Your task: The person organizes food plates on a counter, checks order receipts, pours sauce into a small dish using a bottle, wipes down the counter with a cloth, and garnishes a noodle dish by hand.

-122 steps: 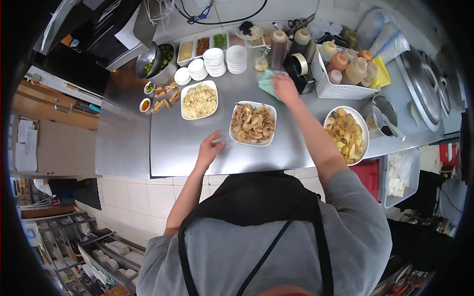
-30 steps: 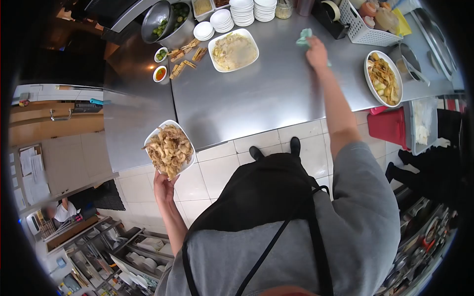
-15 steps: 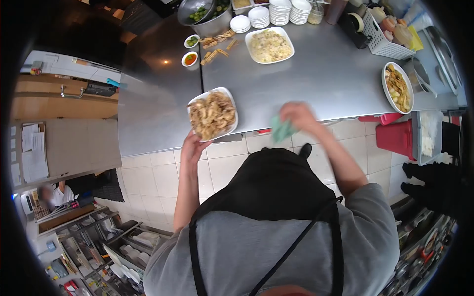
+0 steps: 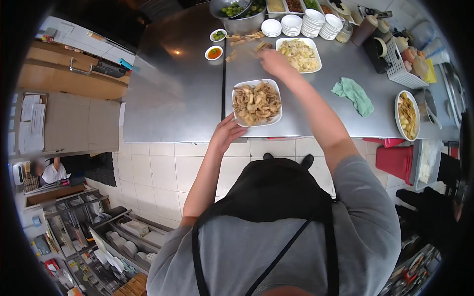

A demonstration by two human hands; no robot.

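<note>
A white square plate (image 4: 278, 115) piled with fried food (image 4: 257, 102) rests on the steel counter near its front edge. My left hand (image 4: 228, 133) grips the plate's lower left corner, thumb and fingers around the rim. Reaching across the counter, my right hand (image 4: 274, 62) has its fingertips closed at a wooden clothespin (image 4: 261, 46); the fingertips are slightly blurred and partly hidden. More wooden clothespins (image 4: 245, 37) lie just beyond. Right of that hand sits a white dish of rice-like food (image 4: 299, 54). A crumpled green cloth (image 4: 354, 95) lies on the counter to the right.
Small bowls of green fruit (image 4: 217, 35) and orange sauce (image 4: 214, 53) stand at the back left. Behind are stacked white saucers (image 4: 312, 23) and a metal pot (image 4: 244, 23). At right are an oval dish of food (image 4: 407, 116) and a white basket (image 4: 402, 64).
The plate of fried food has moved from the front edge further onto the counter, my left hand still at it. My right hand has let go of the green cloth and reached to the clothespins.
</note>
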